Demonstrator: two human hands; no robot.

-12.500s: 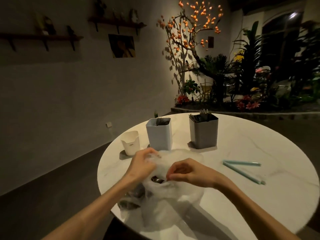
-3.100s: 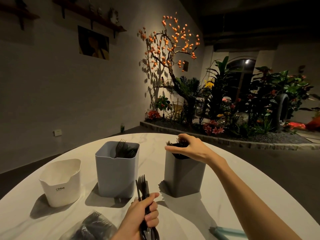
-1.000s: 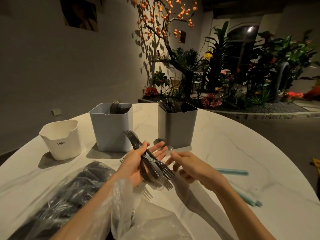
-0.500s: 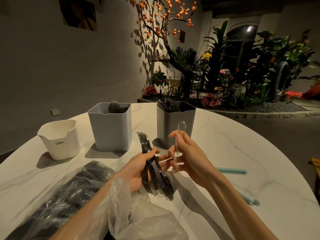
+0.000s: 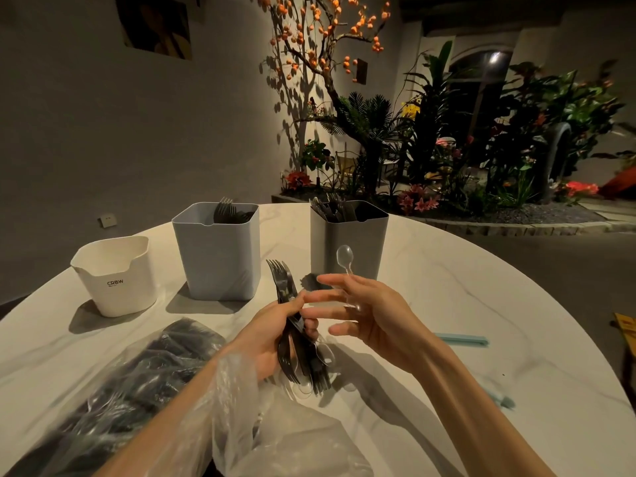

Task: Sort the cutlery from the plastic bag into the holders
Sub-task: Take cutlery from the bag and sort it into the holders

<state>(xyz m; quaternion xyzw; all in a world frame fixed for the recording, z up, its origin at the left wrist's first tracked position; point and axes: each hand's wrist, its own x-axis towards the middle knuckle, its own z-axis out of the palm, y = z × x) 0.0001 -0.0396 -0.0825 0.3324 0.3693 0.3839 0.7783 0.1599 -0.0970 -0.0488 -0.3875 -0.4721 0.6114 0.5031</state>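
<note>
In the head view, the left hand (image 5: pixel 272 339) has its fingers clamped round a bundle of dark forks (image 5: pixel 292 325), while the right hand (image 5: pixel 364 311) pinches a clear spoon (image 5: pixel 345 259) upright; mixed clear pieces in the bundle could slip out onto the table (image 5: pixel 447 270) if that grip loosens. The light grey holder (image 5: pixel 216 256) holds forks, the dark grey holder (image 5: pixel 347 235) dark cutlery, the white holder (image 5: pixel 115 277) shows nothing inside, and the plastic bag (image 5: pixel 137 380) holds much more.

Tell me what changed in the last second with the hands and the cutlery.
The right hand picked a clear spoon out of the bunch and lifted it upright. The left hand closed round the black forks, standing them more upright. The three holders and the bag stayed put.
</note>
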